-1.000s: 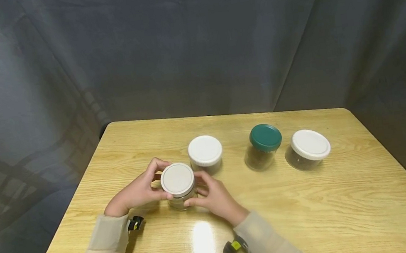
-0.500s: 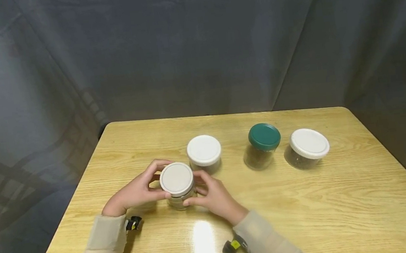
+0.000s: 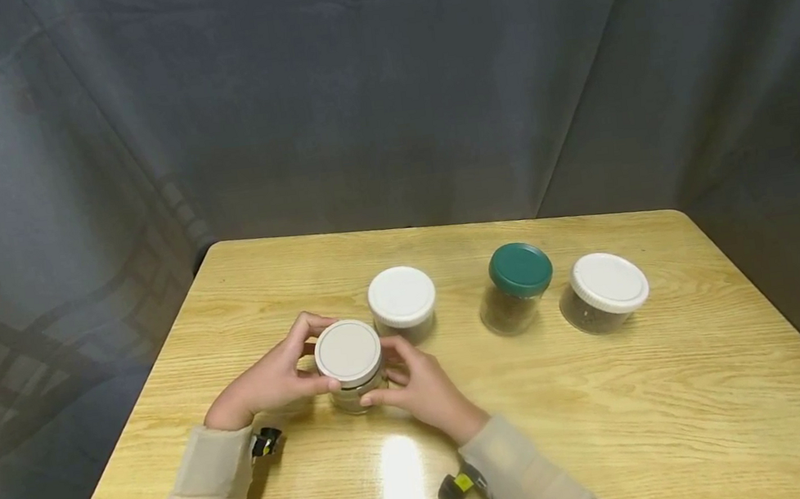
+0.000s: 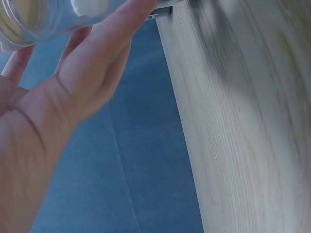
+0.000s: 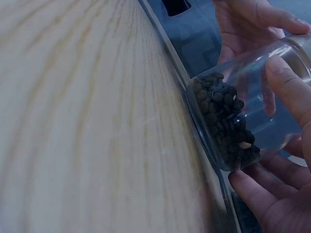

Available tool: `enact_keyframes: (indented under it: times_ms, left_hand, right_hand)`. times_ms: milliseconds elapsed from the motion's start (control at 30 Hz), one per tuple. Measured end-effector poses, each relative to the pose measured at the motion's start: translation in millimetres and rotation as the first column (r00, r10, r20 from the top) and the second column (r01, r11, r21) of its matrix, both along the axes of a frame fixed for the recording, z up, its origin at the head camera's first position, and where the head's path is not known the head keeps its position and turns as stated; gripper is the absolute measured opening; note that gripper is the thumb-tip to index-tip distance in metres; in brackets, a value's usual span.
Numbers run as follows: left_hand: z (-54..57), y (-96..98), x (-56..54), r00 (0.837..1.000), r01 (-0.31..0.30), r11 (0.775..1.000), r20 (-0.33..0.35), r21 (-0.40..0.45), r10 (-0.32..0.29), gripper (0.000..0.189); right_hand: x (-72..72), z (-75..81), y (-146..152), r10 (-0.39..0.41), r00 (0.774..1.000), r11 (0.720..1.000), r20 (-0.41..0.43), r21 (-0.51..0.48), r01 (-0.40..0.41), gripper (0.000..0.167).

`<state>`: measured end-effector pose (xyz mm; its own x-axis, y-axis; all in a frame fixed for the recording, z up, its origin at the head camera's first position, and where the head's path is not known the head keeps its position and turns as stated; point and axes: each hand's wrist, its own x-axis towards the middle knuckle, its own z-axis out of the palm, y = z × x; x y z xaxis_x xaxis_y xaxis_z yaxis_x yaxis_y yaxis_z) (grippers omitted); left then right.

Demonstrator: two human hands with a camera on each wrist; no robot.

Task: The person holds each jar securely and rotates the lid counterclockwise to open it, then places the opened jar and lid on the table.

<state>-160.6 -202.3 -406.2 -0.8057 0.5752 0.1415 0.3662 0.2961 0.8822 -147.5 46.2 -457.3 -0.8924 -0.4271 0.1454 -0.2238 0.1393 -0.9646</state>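
Left of the table's middle stands a clear jar point(image 3: 349, 401) with a beige-grey lid point(image 3: 348, 353). My left hand point(image 3: 274, 377) grips the lid's edge from the left, thumb at the front and fingers behind. From the right, my right hand point(image 3: 426, 386) holds the clear body below the lid, thumb toward the front. In the right wrist view, small dark pellets or beans point(image 5: 221, 116) lie in the jar's lower part, with the jar's base close to the tabletop. Only a piece of the jar's glass point(image 4: 53, 19) shows in the left wrist view, above the left hand.
Just behind the held jar is a wide white-lidded jar point(image 3: 402, 294). Farther right stand a green-lidded jar point(image 3: 521, 269) and another white-lidded jar point(image 3: 609, 282), both with dark contents. A dark grey curtain point(image 3: 382, 95) hangs behind the wooden table point(image 3: 683, 390).
Since half a second ago my left wrist and thumb have shifted very slightly right at the lid. My right hand and all the jars stay in place.
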Motion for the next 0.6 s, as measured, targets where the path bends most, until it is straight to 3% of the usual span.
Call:
enact_keyframes:
  times_ms: [300,600]
  left_hand:
    - [0.6,-3.1,-0.2,0.999,0.017,1.000,0.041,0.012,-0.018,0.079]
    - [1.5,-1.1,0.1,0.999,0.019,1.000,0.040,0.006,-0.019,0.066]
  right_hand:
    - [0.3,1.7,-0.2,-0.002,1.000,1.000,0.000,-0.001,0.002,0.077]
    - [0.1,0.0,-0.2,-0.005,1.000,1.000,0.005,0.001,0.005,0.077]
